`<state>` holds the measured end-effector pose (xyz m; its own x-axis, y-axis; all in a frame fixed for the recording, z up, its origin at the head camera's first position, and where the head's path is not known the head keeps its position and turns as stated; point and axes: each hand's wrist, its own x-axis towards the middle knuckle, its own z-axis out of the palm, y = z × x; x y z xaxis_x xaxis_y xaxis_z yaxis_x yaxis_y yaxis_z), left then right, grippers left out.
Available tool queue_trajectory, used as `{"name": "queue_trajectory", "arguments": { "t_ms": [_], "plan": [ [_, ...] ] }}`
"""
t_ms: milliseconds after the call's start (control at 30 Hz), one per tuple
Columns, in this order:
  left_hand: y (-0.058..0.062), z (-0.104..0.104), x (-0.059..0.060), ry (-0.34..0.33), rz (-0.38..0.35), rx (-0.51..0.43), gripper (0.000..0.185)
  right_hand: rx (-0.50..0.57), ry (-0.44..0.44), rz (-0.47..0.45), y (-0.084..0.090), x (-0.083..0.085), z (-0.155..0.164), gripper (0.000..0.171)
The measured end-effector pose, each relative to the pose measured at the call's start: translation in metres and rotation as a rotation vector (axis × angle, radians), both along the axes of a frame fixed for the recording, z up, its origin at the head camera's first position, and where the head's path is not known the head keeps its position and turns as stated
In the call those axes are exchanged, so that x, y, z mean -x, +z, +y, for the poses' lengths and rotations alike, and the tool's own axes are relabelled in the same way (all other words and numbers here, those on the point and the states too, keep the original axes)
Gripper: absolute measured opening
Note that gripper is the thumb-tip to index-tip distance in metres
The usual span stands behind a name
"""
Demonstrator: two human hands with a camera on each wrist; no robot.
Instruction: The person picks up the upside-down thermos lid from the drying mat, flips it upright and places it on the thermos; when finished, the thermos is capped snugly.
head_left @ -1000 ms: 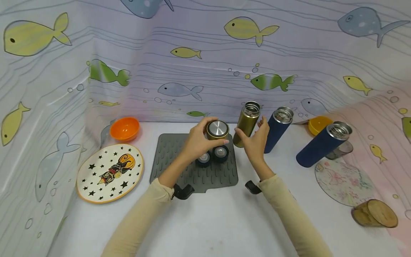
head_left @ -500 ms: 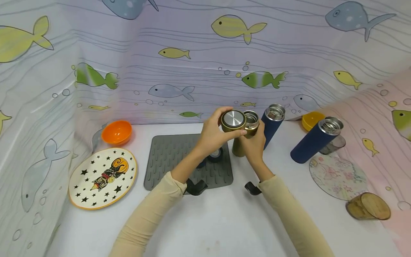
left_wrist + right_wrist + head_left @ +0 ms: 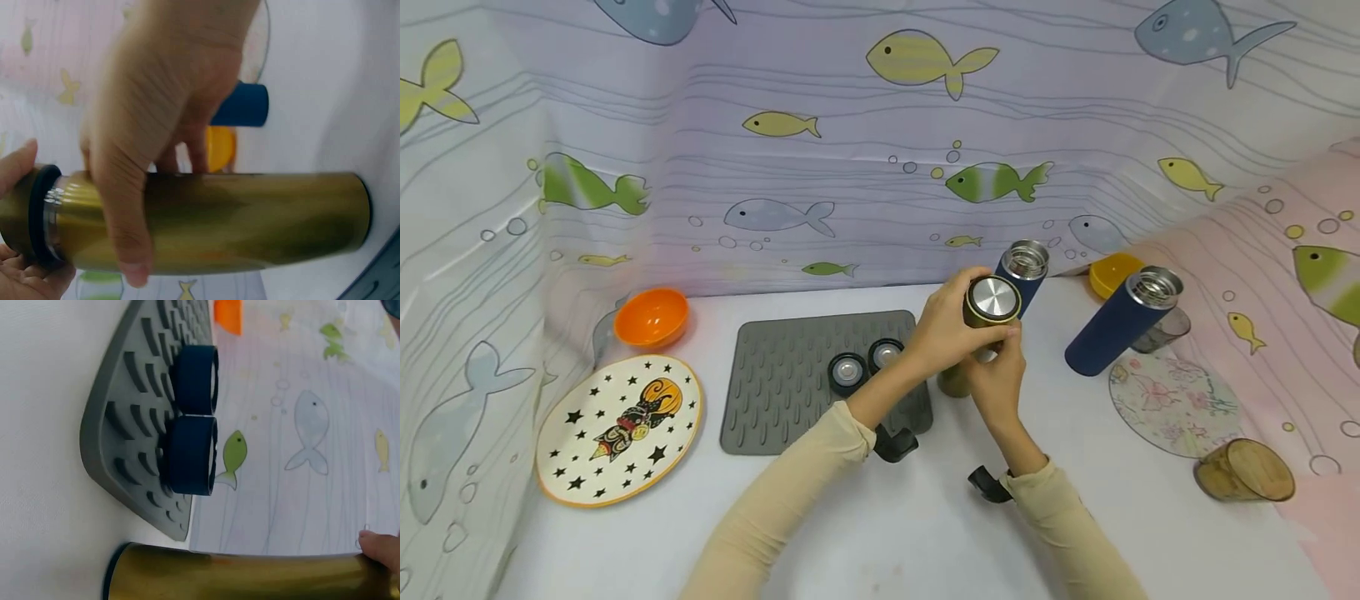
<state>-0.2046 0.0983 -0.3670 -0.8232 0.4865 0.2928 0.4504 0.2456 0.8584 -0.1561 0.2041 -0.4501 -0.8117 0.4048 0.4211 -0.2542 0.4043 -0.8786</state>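
Note:
My left hand [image 3: 947, 329] grips a gold bottle lid [image 3: 994, 298] with a shiny steel top, fingers and thumb round its side. The lid sits at the mouth of the gold thermos bottle [image 3: 262, 219]; a thin strip of steel neck shows between them in the left wrist view. Below it, my right hand [image 3: 1000, 379] is wrapped round the upper body of the bottle, which stands upright at the mat's right edge. Two dark blue lids [image 3: 847, 372] lie side by side on the grey drying mat [image 3: 782, 367].
A blue bottle [image 3: 1022, 267] without a lid stands just behind my hands, another blue bottle [image 3: 1108, 329] further right. Orange bowl [image 3: 652, 318] and patterned plate [image 3: 572, 417] are at left. On the right are a yellow bowl [image 3: 1112, 271], a floral round mat [image 3: 1176, 404] and an amber glass [image 3: 1243, 471].
My left hand has carried the gold lid rightward from over the mat onto the bottle's mouth. My right hand has closed round the gold bottle. The head view has shifted slightly right.

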Motion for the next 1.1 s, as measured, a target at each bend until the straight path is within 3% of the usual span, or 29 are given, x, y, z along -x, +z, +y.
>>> {"name": "queue_trajectory", "arguments": {
  "t_ms": [167,333,400,500,633,700,800,967,1100],
  "plan": [
    [-0.015,0.001,0.008,-0.028,0.049,0.017,0.074,-0.048,-0.016,0.011,-0.002,0.0,0.002,0.067],
    [-0.02,-0.004,0.02,-0.196,-0.036,-0.025,0.079,-0.058,0.008,0.021,-0.001,0.001,0.004,0.069],
    [-0.019,-0.004,0.023,-0.208,-0.069,-0.032,0.091,-0.046,0.015,0.013,-0.001,0.002,0.004,0.068],
    [-0.019,-0.003,0.027,-0.178,-0.04,-0.039,0.099,-0.016,0.024,-0.007,0.0,0.003,0.004,0.069],
    [-0.022,-0.005,0.031,-0.251,-0.107,-0.171,0.084,0.024,0.035,-0.008,-0.001,0.003,0.003,0.076],
    [-0.022,-0.005,0.03,-0.277,-0.149,-0.191,0.086,0.035,0.033,-0.003,-0.002,0.003,0.003,0.078],
    [-0.023,-0.003,0.029,-0.222,-0.102,-0.105,0.086,0.045,0.031,0.0,-0.003,0.004,0.002,0.074],
    [-0.025,0.002,0.028,-0.243,-0.138,-0.149,0.091,0.043,0.028,-0.019,-0.003,0.004,0.002,0.071],
    [-0.028,0.005,0.027,-0.184,-0.126,-0.116,0.098,0.052,0.038,-0.017,-0.003,0.003,0.001,0.068]
  ]
}}
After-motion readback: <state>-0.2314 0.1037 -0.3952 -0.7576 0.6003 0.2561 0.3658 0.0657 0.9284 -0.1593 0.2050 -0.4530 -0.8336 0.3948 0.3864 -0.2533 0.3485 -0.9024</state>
